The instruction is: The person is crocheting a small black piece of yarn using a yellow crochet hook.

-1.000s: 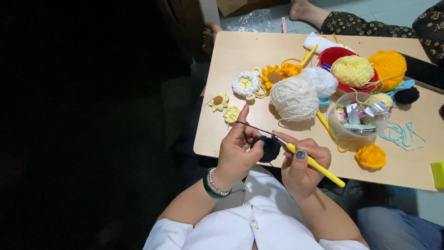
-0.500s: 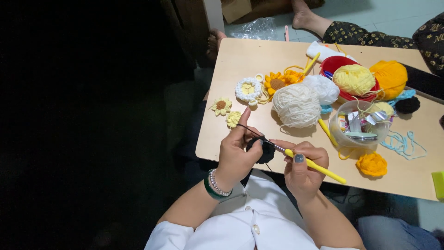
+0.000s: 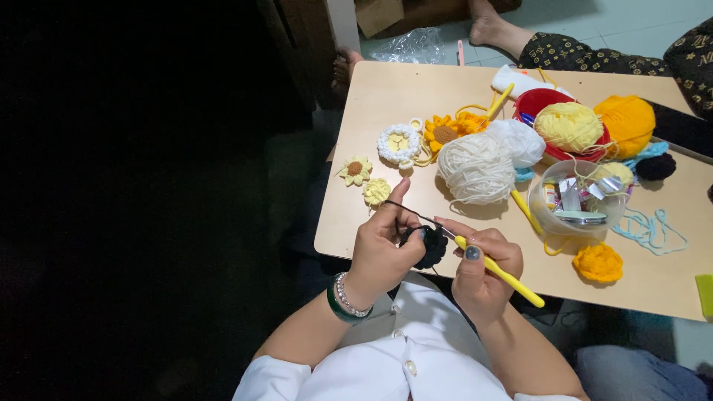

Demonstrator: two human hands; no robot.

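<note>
Nearest me, my left hand has its grip pinched on a small black crochet piece at the desk's near edge, while my right hand is closed around a yellow hook working into it. The piece looks barely begun. Farther off lie finished flowers and white yarn.

Home craft spot (low table w/ yarn)
</note>
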